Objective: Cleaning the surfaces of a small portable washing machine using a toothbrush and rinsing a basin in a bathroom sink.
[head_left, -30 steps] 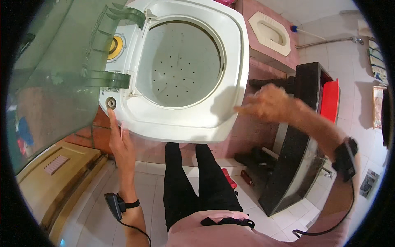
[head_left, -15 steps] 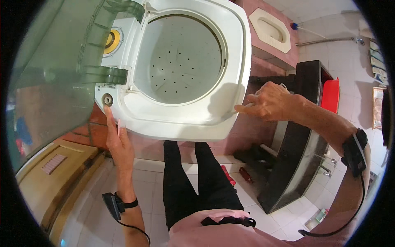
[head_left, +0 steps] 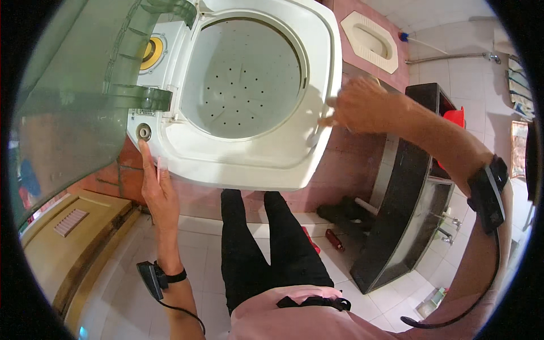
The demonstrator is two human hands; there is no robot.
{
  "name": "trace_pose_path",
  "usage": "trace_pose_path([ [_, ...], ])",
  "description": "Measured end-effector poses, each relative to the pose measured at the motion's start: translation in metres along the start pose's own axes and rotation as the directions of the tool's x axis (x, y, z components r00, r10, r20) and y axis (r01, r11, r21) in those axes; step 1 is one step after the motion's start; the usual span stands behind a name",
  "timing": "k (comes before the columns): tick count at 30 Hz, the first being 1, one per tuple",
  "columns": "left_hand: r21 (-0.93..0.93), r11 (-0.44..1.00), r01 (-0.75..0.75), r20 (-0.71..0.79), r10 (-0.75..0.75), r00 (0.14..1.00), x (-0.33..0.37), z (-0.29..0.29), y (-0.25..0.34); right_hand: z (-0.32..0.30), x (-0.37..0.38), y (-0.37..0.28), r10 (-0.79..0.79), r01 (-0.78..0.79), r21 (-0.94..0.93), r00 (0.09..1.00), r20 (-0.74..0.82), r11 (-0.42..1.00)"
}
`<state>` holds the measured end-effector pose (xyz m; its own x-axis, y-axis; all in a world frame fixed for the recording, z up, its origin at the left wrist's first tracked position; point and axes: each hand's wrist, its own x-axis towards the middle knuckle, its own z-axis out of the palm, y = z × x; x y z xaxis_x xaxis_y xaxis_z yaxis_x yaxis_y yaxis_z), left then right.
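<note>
A white top-loading washing machine [head_left: 238, 161] stands before me, its round drum [head_left: 235, 85] in view with dark holes in the bottom. Its green translucent lid [head_left: 73, 102] is raised at the left. My left hand [head_left: 160, 190] lies against the near left corner, fingers stretched out, the index fingertip just below a round knob [head_left: 144, 132]. A thin pink strip shows by these fingers; I cannot tell what it is. My right hand [head_left: 360, 107], smeared by motion, is curled at the machine's right rim. Something whitish shows by its fingertips, too blurred to name.
A squat toilet [head_left: 371, 42] is set in a pink tiled step at the far right. Beside my right arm stands a dark shelf unit [head_left: 391, 226] with a red container [head_left: 454, 117]. A yellowish wooden door [head_left: 85, 238] is at the left. A red bottle [head_left: 334, 239] lies on the floor.
My right hand has moved away from me along the right rim, and its fingers have blurred. My left hand stays at the corner. The whole view has shifted slightly.
</note>
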<state>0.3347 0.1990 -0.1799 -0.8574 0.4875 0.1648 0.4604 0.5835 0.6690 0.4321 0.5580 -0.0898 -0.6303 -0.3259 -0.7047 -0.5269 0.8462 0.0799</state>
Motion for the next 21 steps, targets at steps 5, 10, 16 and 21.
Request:
trace_pose_path([
  [5,0.002,0.994,0.109,0.041,-0.109,0.993,-0.001,-0.007,0.000,-0.003,0.011,0.045,0.018,-0.044,-0.110,0.975,-0.222,0.993],
  [10,-0.023,0.996,0.081,0.005,-0.081,0.997,-0.003,-0.001,-0.006,-0.020,0.032,-0.015,-0.106,0.106,0.005,0.987,0.124,0.994],
  [16,-0.009,0.993,0.115,0.012,-0.115,0.993,-0.007,-0.017,-0.005,-0.030,0.049,0.045,0.185,-0.188,0.113,0.982,0.040,0.976],
  [21,-0.037,0.994,0.106,0.008,-0.106,0.994,-0.004,-0.001,-0.004,-0.024,0.039,0.072,0.248,-0.248,-0.004,0.968,-0.031,0.969],
])
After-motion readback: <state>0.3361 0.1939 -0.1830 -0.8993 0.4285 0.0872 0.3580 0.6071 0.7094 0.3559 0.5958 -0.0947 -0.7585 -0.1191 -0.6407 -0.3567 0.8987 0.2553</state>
